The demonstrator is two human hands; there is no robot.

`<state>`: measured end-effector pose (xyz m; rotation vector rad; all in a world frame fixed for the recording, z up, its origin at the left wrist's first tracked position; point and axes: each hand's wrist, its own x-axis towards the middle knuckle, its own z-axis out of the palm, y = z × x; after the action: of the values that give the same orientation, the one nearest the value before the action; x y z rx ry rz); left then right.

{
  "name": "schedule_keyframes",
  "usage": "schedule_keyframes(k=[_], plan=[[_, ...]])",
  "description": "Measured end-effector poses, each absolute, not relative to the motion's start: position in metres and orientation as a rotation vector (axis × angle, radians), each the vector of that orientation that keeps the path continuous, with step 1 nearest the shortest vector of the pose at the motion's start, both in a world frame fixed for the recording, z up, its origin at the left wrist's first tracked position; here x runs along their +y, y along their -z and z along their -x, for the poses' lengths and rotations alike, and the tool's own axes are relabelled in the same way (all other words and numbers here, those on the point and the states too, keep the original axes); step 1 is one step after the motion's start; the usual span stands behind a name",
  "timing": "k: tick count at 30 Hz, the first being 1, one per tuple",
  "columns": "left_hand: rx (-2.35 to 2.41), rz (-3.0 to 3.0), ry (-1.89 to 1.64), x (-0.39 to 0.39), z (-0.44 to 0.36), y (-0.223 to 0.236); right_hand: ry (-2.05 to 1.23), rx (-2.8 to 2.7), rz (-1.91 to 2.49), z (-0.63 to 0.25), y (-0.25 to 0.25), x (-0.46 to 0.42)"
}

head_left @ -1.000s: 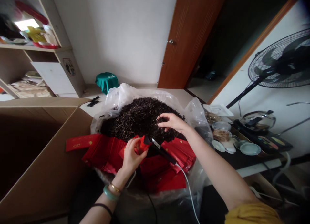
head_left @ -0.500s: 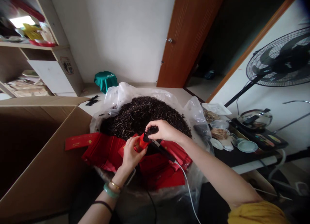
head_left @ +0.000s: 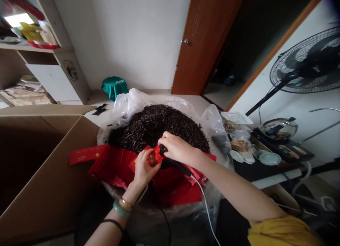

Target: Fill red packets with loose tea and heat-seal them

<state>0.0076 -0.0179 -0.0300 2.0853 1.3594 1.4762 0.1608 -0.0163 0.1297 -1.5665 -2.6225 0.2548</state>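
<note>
My left hand (head_left: 145, 167) grips a small red packet (head_left: 154, 157) with gold print, its mouth spread toward my right hand. Pinched in the fingers of my right hand (head_left: 174, 146) is a clump of dark tea leaves (head_left: 163, 150), right at the packet's mouth. Behind both hands a big heap of loose tea leaves (head_left: 156, 123) lies on a clear plastic bag (head_left: 212, 123). Stacks of red packets (head_left: 108, 166) lie in front of the heap on the left, with more red packets (head_left: 180, 187) below my hands. A black device with a white cable (head_left: 203, 193) is partly hidden under my right hand.
An open cardboard box (head_left: 58, 175) stands close on the left. To the right, a side table (head_left: 244, 171) holds plastic tubs (head_left: 240, 141), a glass kettle (head_left: 280, 129) and lids. A standing fan (head_left: 310, 65) is at the far right, a green-covered bin (head_left: 114, 87) by the wall.
My right hand has pushed the tea leaves in closer against the packet's mouth, and its fingers now cover more of the clump. My left hand stays about where it was with the packet.
</note>
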Motion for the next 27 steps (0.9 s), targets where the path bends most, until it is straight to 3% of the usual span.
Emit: schedule_keyframes(k=[15,20,27], plan=[[1.366,-2.08,-1.457,-0.018,-0.009,0.03,-0.344,-2.613,1.403,-0.163,-0.114,-0.013],[1.372,-2.085,-1.448,-0.018,-0.008,0.029,-0.495,-2.307,1.266,-0.173,-0.113,-0.011],[1.364,-2.076,-1.442,-0.019,-0.008,0.028,-0.352,-2.349,1.759,-0.212,-0.077,0.027]])
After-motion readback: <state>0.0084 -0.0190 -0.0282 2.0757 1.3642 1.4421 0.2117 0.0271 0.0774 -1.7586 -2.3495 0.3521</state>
